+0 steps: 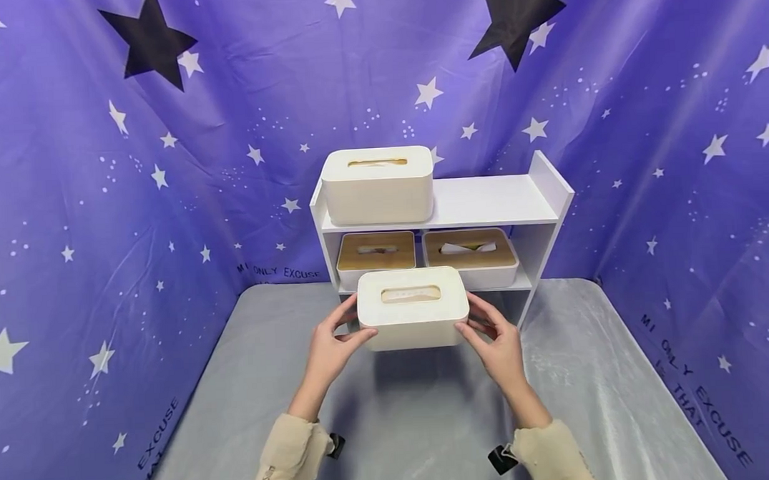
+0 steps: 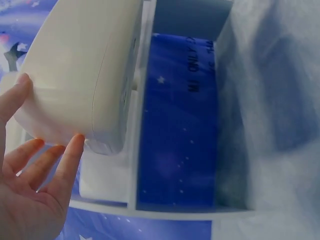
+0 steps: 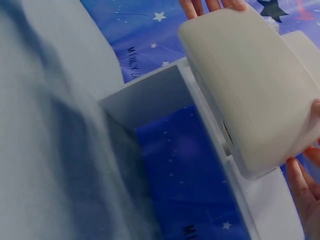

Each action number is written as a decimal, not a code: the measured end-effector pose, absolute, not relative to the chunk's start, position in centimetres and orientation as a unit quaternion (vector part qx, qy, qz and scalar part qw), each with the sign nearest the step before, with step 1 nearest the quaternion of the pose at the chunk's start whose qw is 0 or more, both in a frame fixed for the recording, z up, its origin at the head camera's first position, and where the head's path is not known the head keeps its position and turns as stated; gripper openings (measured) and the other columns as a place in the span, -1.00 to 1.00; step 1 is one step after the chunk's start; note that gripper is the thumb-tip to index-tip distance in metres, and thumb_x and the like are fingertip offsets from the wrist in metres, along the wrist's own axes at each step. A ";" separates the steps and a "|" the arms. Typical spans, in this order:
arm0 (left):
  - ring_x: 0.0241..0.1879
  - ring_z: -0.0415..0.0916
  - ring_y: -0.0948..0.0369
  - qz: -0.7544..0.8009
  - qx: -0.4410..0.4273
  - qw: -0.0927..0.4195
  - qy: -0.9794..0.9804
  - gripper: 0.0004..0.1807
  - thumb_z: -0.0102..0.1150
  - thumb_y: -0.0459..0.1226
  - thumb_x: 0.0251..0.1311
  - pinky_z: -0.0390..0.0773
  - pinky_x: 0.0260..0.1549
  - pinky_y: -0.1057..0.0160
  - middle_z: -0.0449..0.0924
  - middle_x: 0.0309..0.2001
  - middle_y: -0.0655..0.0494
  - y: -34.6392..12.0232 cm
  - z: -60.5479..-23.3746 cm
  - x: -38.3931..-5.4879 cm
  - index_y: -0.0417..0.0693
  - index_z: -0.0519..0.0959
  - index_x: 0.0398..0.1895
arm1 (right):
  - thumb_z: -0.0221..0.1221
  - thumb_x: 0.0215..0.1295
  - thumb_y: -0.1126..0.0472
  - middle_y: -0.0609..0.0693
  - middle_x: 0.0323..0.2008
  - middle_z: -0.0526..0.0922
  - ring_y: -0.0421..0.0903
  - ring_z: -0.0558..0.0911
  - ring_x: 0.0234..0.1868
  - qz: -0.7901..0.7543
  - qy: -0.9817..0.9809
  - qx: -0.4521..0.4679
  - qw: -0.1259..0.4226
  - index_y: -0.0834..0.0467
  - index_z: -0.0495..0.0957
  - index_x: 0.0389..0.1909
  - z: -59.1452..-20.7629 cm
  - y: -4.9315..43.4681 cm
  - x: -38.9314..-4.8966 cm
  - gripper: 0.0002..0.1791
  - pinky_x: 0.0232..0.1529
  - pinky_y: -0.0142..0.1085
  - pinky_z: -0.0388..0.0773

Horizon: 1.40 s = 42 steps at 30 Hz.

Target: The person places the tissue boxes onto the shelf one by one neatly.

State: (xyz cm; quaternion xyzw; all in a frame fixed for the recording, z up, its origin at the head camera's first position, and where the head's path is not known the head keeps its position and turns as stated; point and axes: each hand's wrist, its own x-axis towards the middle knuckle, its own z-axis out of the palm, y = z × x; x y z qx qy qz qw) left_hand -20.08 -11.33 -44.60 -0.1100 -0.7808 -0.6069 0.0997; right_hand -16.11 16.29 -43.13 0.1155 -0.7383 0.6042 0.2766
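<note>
Both hands hold a white tissue box with an oval slot in its lid, raised off the table in front of a white shelf. My left hand grips its left end, thumb at the front and fingers round the side; the left wrist view shows those fingertips on the box. At the opposite end, my right hand grips it in the same way. Tissue shows inside the slot. A similar white tissue box sits on the top shelf at the left.
On the middle shelf stand two tissue boxes with wooden lids, a left one and a right one with tissue poking out. The shelf stands at the back of a grey cloth-covered table. Purple starry curtains enclose the sides and back.
</note>
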 end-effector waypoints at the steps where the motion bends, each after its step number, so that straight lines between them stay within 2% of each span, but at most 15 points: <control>1: 0.13 0.62 0.06 -0.608 -0.113 0.101 -0.779 -0.24 0.54 -0.24 0.00 0.75 -0.12 0.32 0.61 0.23 0.04 -11.2 -44.4 -20.1 0.17 0.48 0.35 | 0.34 0.10 0.53 0.36 0.09 0.64 -0.43 0.65 0.01 0.604 -0.739 0.114 0.277 0.41 0.52 0.19 -42.9 16.4 -16.1 -0.44 -0.04 -0.38 0.72; 7: 0.11 0.64 0.08 -0.620 -0.119 0.108 -0.768 -0.25 0.54 -0.25 -0.01 0.74 -0.10 0.35 0.64 0.18 0.04 -10.3 -42.9 -19.9 0.16 0.50 0.33 | 0.34 0.12 0.53 0.35 0.09 0.64 -0.46 0.63 -0.01 0.593 -0.742 0.113 0.291 0.38 0.52 0.20 -42.7 17.4 -16.6 -0.44 -0.04 -0.47 0.70; 12: 0.08 0.66 0.05 -0.622 -0.132 0.122 -0.762 -0.25 0.54 -0.27 -0.02 0.74 -0.09 0.30 0.68 0.12 -0.05 -9.5 -42.0 -20.0 0.12 0.51 0.33 | 0.33 0.11 0.54 0.38 0.06 0.65 -0.48 0.62 -0.02 0.582 -0.744 0.116 0.306 0.37 0.52 0.21 -42.1 18.3 -16.7 -0.43 -0.06 -0.50 0.70; 16: 0.08 0.66 0.06 -0.621 -0.139 0.128 -0.761 -0.27 0.53 -0.26 -0.01 0.74 -0.05 0.25 0.66 0.15 0.01 -8.8 -41.2 -20.1 0.17 0.51 0.32 | 0.33 0.09 0.57 0.37 0.05 0.66 -0.47 0.64 -0.02 0.583 -0.737 0.121 0.321 0.29 0.53 0.23 -42.5 19.2 -17.3 -0.39 -0.07 -0.55 0.68; 18: 0.10 0.65 0.07 -0.618 -0.140 0.132 -0.762 -0.27 0.53 -0.24 0.00 0.73 -0.03 0.23 0.62 0.22 0.08 -8.5 -40.8 -20.1 0.19 0.52 0.32 | 0.34 0.10 0.55 0.27 0.06 0.68 -0.45 0.65 0.00 0.582 -0.733 0.125 0.328 0.27 0.53 0.24 -42.5 19.6 -17.5 -0.38 -0.06 -0.55 0.67; 23: 0.13 0.65 0.10 -0.616 -0.143 0.141 -0.762 -0.30 0.52 -0.22 0.01 0.73 -0.01 0.18 0.57 0.28 0.13 -7.7 -39.8 -20.1 0.19 0.53 0.31 | 0.34 0.12 0.53 -0.20 0.08 0.70 -0.40 0.66 0.03 0.596 -0.718 0.128 0.337 0.26 0.54 0.23 -41.8 20.1 -17.4 -0.40 -0.03 -0.54 0.67; 26: 0.14 0.64 0.09 -0.620 -0.149 0.147 -0.756 -0.30 0.51 -0.24 0.02 0.73 -0.02 0.16 0.57 0.28 0.12 -7.4 -39.3 -20.0 0.16 0.53 0.31 | 0.33 0.12 0.54 -0.32 0.06 0.67 -0.40 0.66 0.03 0.597 -0.714 0.128 0.343 0.28 0.54 0.23 -41.4 20.3 -17.3 -0.41 -0.03 -0.55 0.67; 33: 0.14 0.64 0.06 -0.637 -0.157 0.149 -0.740 -0.30 0.52 -0.28 -0.01 0.73 -0.07 0.32 0.60 0.24 0.08 -6.7 -38.2 -20.0 0.11 0.54 0.29 | 0.31 0.09 0.60 -0.28 0.09 0.67 -0.41 0.66 0.03 0.586 -0.713 0.137 0.360 0.32 0.53 0.23 -40.5 21.0 -17.3 -0.39 -0.05 -0.58 0.66; 38: 0.13 0.64 0.05 -0.643 -0.168 0.153 -0.731 -0.30 0.52 -0.30 -0.01 0.74 -0.08 0.26 0.61 0.23 0.05 -6.2 -37.5 -19.9 0.09 0.54 0.30 | 0.32 0.05 0.62 -0.32 0.04 0.68 -0.40 0.67 -0.02 0.582 -0.710 0.140 0.370 0.34 0.53 0.22 -39.8 21.3 -17.2 -0.37 -0.09 -0.60 0.65; 42: 0.15 0.63 0.06 -0.641 -0.176 0.155 -0.731 -0.30 0.51 -0.30 0.00 0.75 -0.07 0.20 0.60 0.25 0.08 -5.9 -37.0 -20.0 0.10 0.53 0.30 | 0.31 0.07 0.62 -0.23 0.08 0.69 -0.37 0.67 0.02 0.582 -0.707 0.141 0.376 0.34 0.53 0.22 -39.2 21.6 -17.1 -0.38 -0.08 -0.58 0.66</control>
